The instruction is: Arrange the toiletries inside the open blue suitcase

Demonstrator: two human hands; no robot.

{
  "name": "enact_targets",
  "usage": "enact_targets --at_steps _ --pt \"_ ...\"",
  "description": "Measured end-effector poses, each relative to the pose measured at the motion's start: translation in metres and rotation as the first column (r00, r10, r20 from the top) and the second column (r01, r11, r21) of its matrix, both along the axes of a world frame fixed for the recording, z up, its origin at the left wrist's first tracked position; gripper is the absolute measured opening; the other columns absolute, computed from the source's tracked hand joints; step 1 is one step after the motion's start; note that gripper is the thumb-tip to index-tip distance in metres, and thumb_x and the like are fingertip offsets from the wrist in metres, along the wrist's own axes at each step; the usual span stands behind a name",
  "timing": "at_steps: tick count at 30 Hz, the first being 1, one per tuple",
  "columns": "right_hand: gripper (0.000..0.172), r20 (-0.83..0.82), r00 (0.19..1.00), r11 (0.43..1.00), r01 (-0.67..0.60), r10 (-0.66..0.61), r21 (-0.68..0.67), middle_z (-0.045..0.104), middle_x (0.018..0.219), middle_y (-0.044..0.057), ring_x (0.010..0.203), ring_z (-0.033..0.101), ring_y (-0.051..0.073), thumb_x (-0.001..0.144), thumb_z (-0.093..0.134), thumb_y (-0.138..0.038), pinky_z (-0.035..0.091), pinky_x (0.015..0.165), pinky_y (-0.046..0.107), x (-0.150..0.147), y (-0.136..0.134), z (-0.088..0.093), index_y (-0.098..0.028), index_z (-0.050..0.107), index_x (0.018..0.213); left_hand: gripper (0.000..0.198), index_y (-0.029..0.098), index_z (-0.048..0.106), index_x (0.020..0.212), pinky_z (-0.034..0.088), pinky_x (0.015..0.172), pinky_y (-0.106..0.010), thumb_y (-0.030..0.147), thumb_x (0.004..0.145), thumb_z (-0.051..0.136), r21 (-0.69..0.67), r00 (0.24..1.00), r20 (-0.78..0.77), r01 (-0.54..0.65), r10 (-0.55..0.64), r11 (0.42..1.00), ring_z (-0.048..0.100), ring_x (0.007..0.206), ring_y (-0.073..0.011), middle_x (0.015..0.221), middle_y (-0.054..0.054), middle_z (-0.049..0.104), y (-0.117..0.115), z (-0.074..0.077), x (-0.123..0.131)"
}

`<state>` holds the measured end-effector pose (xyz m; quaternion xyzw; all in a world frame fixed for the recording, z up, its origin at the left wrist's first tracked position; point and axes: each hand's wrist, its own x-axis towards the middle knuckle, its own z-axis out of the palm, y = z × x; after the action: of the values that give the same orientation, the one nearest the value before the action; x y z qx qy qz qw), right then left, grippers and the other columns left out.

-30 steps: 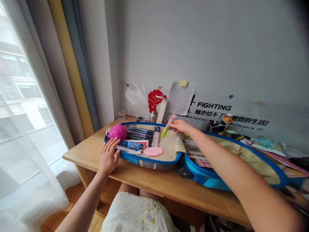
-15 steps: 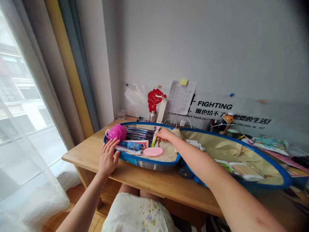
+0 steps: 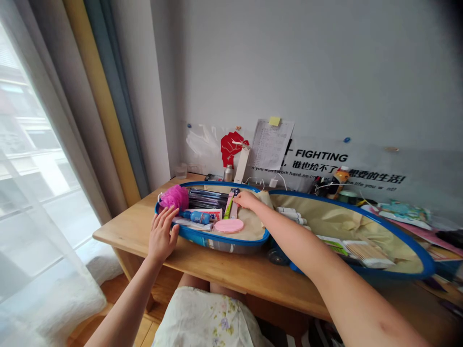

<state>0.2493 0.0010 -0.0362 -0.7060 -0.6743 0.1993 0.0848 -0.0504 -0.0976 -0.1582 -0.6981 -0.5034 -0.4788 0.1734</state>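
An open suitcase with a blue rim [image 3: 220, 237] lies on the desk. My left hand [image 3: 163, 236] rests with fingers stretched over its near-left edge, beside a pink mesh bath puff [image 3: 174, 197]. Inside the left half, my right hand [image 3: 246, 199] is closed, its fingertips at a narrow toothbrush-like pack [image 3: 234, 211], partly hidden by them. A green and pink narrow pack [image 3: 228, 206] lies just left of it. Nearby are a blue bottle [image 3: 199, 217], a toothpaste box [image 3: 216, 213], a pink oval case [image 3: 229, 225] and dark slim packs [image 3: 204, 198].
The suitcase's other half [image 3: 325, 212] stands open on the right, holding white rolled tubes [image 3: 289, 213] and a pack of cotton swabs [image 3: 367, 254]. Behind are a small metallic bottle [image 3: 228, 173], a charger [image 3: 274, 182] and an orange bottle [image 3: 339, 181]. The wooden desk [image 3: 123, 231] ends at left.
The green and pink pack has shifted slightly left, and more of the narrow pack beside it shows. My right hand has moved slightly up. My left hand stays in place.
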Motion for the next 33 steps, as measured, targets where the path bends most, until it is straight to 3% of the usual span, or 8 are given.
enact_targets --at_steps 6,10,15,18,22,26,29,33 --pt "0.030 -0.196 0.981 0.993 0.032 -0.009 0.114 0.068 0.093 0.003 0.072 0.062 0.009 0.094 0.055 -0.041 0.054 0.065 0.025 0.013 0.005 0.012 -0.014 0.063 0.104 0.046 0.017 0.055 0.132 0.028 0.115 -0.046 0.040 0.099 0.034 0.011 1.000 -0.008 0.003 -0.003 1.000 0.047 0.133 -0.0276 0.135 -0.014 0.060 0.001 -0.001 0.000" --pt "0.025 -0.344 0.939 0.973 0.058 0.022 0.222 0.073 0.090 0.004 0.057 0.055 0.004 0.097 0.046 -0.030 0.043 0.052 0.014 0.037 0.002 0.042 -0.017 0.061 0.113 0.045 0.016 0.055 0.132 0.028 0.114 -0.047 0.040 0.100 0.033 0.014 1.000 -0.015 0.006 -0.006 1.000 0.047 0.133 -0.0279 0.134 -0.014 0.060 0.001 0.000 0.000" --pt "0.029 -0.397 0.916 0.964 0.060 0.050 0.260 0.074 0.093 0.006 0.058 0.057 0.004 0.092 0.044 -0.021 0.041 0.054 0.014 0.095 -0.017 0.073 -0.018 0.059 0.117 0.046 0.016 0.055 0.132 0.028 0.114 -0.046 0.040 0.099 0.033 0.007 1.000 -0.012 0.008 -0.008 1.000 0.047 0.133 -0.0278 0.135 -0.014 0.059 0.000 0.000 0.000" --pt "0.026 -0.349 0.936 0.980 0.029 0.042 0.196 0.074 0.088 0.007 0.058 0.058 0.006 0.085 0.048 -0.018 0.043 0.055 0.017 0.130 -0.038 0.068 -0.015 0.063 0.106 0.046 0.017 0.055 0.132 0.028 0.115 -0.046 0.041 0.099 0.033 0.010 1.000 -0.002 0.008 -0.008 1.000 0.048 0.132 -0.0274 0.134 -0.014 0.060 0.000 0.000 0.001" --pt "0.018 -0.259 0.962 0.995 -0.076 0.090 0.064 0.073 0.083 0.005 0.065 0.063 0.012 0.075 0.057 -0.022 0.051 0.067 0.025 0.170 -0.069 0.047 -0.015 0.067 0.088 0.046 0.018 0.055 0.133 0.027 0.115 -0.047 0.041 0.099 0.034 0.013 1.000 0.000 0.009 -0.009 1.000 0.048 0.132 -0.0275 0.134 -0.013 0.060 0.001 -0.001 0.000" --pt "0.026 0.024 0.975 0.964 -0.213 0.219 -0.162 0.073 0.091 0.004 0.088 0.067 0.020 0.067 0.065 -0.029 0.050 0.079 0.028 0.201 -0.092 0.030 -0.019 0.071 0.089 0.045 0.018 0.054 0.133 0.027 0.115 -0.046 0.040 0.099 0.035 0.020 1.000 -0.006 0.017 -0.017 1.000 0.047 0.132 -0.0276 0.133 -0.013 0.061 0.001 -0.001 -0.001" --pt "0.033 0.178 0.957 0.950 -0.178 0.227 -0.256 0.072 0.096 0.006 0.091 0.066 0.022 0.064 0.066 -0.027 0.049 0.081 0.028 0.213 -0.100 0.024 -0.019 0.071 0.095 0.045 0.017 0.055 0.132 0.027 0.115 -0.047 0.040 0.099 0.035 0.026 1.000 -0.005 0.019 -0.019 0.999 0.047 0.133 -0.0281 0.132 -0.014 0.061 0.002 -0.001 -0.001" --pt "0.034 0.223 0.951 0.949 -0.149 0.215 -0.279 0.071 0.090 0.007 0.084 0.064 0.021 0.061 0.067 -0.025 0.048 0.075 0.030 0.218 -0.101 0.019 -0.017 0.071 0.093 0.046 0.018 0.055 0.133 0.026 0.116 -0.047 0.041 0.099 0.034 0.014 1.000 0.006 0.023 -0.023 1.000 0.046 0.133 -0.0283 0.133 -0.014 0.061 0.002 -0.002 -0.001"
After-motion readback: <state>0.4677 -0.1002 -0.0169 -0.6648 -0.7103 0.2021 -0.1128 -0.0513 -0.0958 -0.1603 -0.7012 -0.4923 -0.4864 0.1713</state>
